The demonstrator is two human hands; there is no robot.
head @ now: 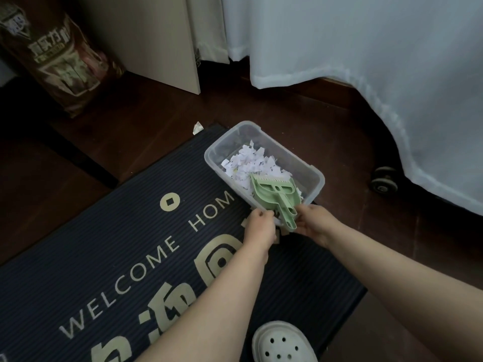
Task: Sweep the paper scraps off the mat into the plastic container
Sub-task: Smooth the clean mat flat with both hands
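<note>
A clear plastic container [312, 169] sits tilted on the far right corner of the dark "WELCOME HOME" mat [125, 231]. It holds a heap of white paper scraps [251, 160]. On the heap lies a green dustpan and brush set [271, 190], its handles pointing at me over the near rim. My left hand [260, 226] grips the container's near rim on the left of the handles. My right hand [315, 223] grips the near right corner, touching the handle ends. A few scraps [281, 235] show on the mat between my hands.
One folded scrap [197, 127] lies on the dark wooden floor just past the mat's far corner. A white cloth [392, 74] hangs over a wheeled frame [383, 180] on the right. A printed bag [60, 61] and a pale panel [167, 40] stand behind. A perforated slipper [282, 343] rests at the mat's near edge.
</note>
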